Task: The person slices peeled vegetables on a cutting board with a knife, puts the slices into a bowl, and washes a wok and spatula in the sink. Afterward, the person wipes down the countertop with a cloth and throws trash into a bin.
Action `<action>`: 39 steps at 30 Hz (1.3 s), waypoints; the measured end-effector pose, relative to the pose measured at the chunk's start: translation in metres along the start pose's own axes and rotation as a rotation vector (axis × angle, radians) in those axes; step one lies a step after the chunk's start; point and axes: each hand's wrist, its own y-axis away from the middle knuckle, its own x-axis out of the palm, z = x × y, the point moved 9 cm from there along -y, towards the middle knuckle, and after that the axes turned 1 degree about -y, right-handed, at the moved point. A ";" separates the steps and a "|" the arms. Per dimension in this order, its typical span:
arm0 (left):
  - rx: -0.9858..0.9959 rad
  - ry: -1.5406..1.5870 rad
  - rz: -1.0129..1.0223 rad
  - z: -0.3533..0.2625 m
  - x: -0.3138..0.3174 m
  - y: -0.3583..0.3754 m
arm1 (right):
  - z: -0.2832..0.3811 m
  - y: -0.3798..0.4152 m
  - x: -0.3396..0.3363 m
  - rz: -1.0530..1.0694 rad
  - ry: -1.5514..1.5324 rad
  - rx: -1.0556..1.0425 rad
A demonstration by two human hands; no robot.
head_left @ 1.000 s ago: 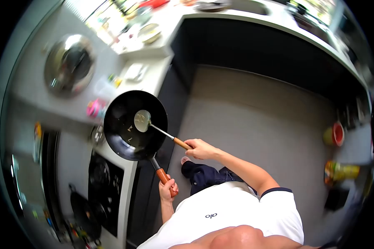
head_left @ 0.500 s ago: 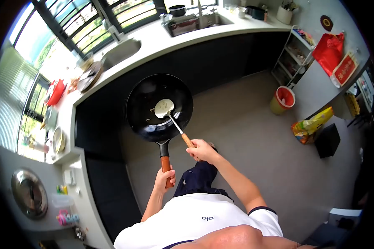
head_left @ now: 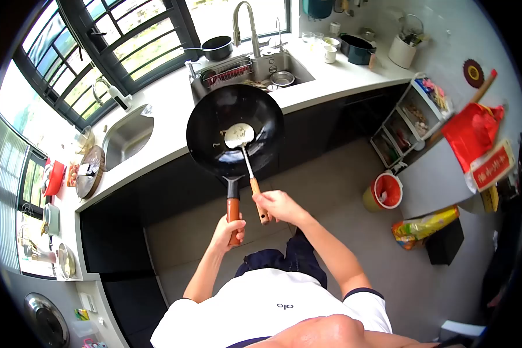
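My left hand [head_left: 228, 232] is closed around the brown handle of a black wok [head_left: 206, 124], holding it out in front of me above the floor. The fingers of my right hand [head_left: 280, 207] grip the wooden handle of a metal spatula [head_left: 239, 136]. Its broad head lies inside the wok, with a few pale food scraps on and near it. The wok's upper rim overlaps the front edge of the sink [head_left: 304, 74] in the view.
A white counter [head_left: 354, 78] runs along the windows, with a second sink [head_left: 129, 136], a round chopping board [head_left: 91, 174] and a dark pot [head_left: 217, 49]. On the right stand a shelf rack [head_left: 414, 110], a bin [head_left: 384, 191] and a yellow bag [head_left: 426, 226].
My view has turned and drawn closer to the double sink. The wok and spatula, still in my hands, now sit higher in view, near the counter edge.
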 end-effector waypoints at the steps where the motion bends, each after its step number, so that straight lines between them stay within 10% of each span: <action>1: 0.009 -0.002 -0.004 -0.012 0.006 -0.025 | 0.002 -0.022 -0.028 -0.011 -0.042 -0.044; 7: 0.073 0.051 -0.096 -0.076 0.027 -0.166 | 0.037 -0.176 -0.269 -0.568 0.167 -0.530; 13: 0.045 0.164 -0.231 -0.136 0.031 -0.254 | 0.056 -0.413 -0.422 -0.580 0.673 -0.540; 26: -0.087 0.295 -0.343 -0.160 -0.002 -0.333 | 0.074 -0.684 -0.455 -0.391 1.857 -0.361; 39: -0.192 0.279 -0.410 -0.154 0.029 -0.372 | 0.068 -0.668 -0.477 -0.691 2.072 -0.466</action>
